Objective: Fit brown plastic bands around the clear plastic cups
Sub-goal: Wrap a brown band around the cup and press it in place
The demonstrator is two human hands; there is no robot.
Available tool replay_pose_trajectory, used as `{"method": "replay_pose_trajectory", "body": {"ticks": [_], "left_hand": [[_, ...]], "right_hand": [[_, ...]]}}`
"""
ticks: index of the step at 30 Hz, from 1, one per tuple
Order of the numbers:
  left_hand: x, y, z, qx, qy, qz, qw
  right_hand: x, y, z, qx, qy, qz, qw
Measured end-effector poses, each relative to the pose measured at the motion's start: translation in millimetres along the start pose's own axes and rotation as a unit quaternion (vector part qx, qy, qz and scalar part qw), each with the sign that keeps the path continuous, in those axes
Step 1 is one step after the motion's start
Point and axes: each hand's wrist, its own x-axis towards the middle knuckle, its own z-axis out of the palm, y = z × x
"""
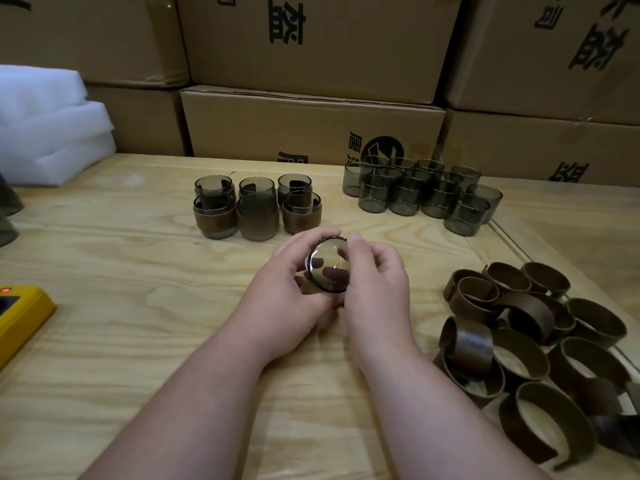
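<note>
Both hands, left hand (291, 282) and right hand (375, 282), grip a cup (327, 265) sideways, base facing the camera.

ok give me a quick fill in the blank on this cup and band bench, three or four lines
1. Both hands, the left hand and the right hand, hold one ____ between them.
2. The finished banded cups stand in two rows of ____.
3. The loose brown bands lie on the table's ____ side.
4. At the left edge sits a ____ device.

Missing words: cup; three; right; yellow
</note>
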Motion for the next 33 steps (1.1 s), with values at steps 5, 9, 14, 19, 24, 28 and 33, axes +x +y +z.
{"method": "replay_pose_trajectory", "body": {"ticks": [5, 9, 14, 19, 24, 28, 33], "left_hand": [[-1.8, 2.4, 2.1, 0.014, -0.003, 0.006, 1.0], [-1.9, 0.7, 1.8, 0.022, 0.014, 0.011, 1.0], [0.1, -2.3, -0.1, 0.009, 0.043, 0.005, 0.999], [3.6, -4.2, -1.2, -0.054, 0.059, -0.011, 0.997], [4.3, -3.3, 0.2, -0.095, 0.073, -0.005, 0.993], [2.7, -1.4, 1.7, -0.129, 0.071, -0.011, 0.989], [2.3, 0.5, 1.8, -0.141, 0.073, -0.01, 0.987]], "right_hand": [[-4.0, 0.3, 2.3, -0.018, -0.003, -0.02, 1.0], [-4.1, 2.7, 2.9, -0.051, -0.026, -0.048, 0.997], [-5.4, 6.8, 4.7, -0.061, -0.07, -0.079, 0.993], [-4.5, 8.7, 4.2, -0.061, -0.12, -0.085, 0.987], [-5.3, 6.4, 3.1, -0.061, -0.149, -0.086, 0.983], [-4.3, 3.4, 2.4, -0.001, -0.146, -0.048, 0.988], [-5.6, 3.9, 3.3, 0.001, -0.133, -0.044, 0.99]]}}
